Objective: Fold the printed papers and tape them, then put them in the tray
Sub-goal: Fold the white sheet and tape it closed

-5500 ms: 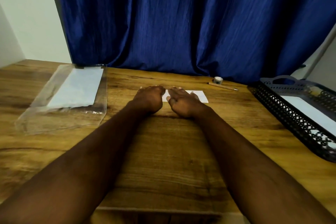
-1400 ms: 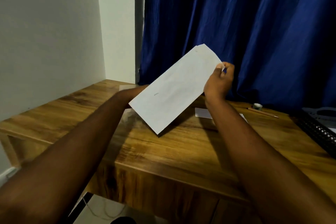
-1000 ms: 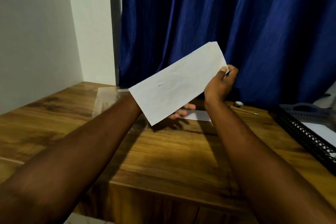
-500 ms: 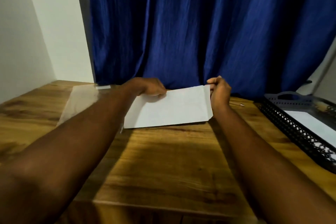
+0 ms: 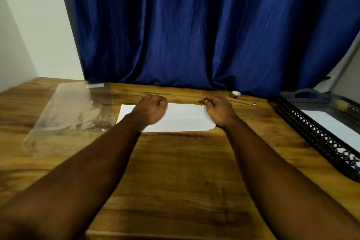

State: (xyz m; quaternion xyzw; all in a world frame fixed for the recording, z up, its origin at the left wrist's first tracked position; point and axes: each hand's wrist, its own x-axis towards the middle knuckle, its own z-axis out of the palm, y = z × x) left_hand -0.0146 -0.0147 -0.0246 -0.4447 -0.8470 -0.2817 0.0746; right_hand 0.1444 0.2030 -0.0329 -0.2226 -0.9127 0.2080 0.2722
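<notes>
A pencil [image 5: 241, 101] lies before the blue curtain [image 5: 194, 25] (clear plastic sleeve [image 5: 74, 111] leftward).

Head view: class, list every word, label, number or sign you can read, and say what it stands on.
No text can be read.
On the paper: blank white face.
On the sheet in the tray: blank.
On the tape and pencil: too small to read.

The white paper [image 5: 183, 118], which the right hand [image 5: 218, 110] held tilted up in the air 1 s ago, now lies flat on the table [image 5: 175, 171], with the left hand [image 5: 151, 109] brought down to grip its far edge.
</notes>
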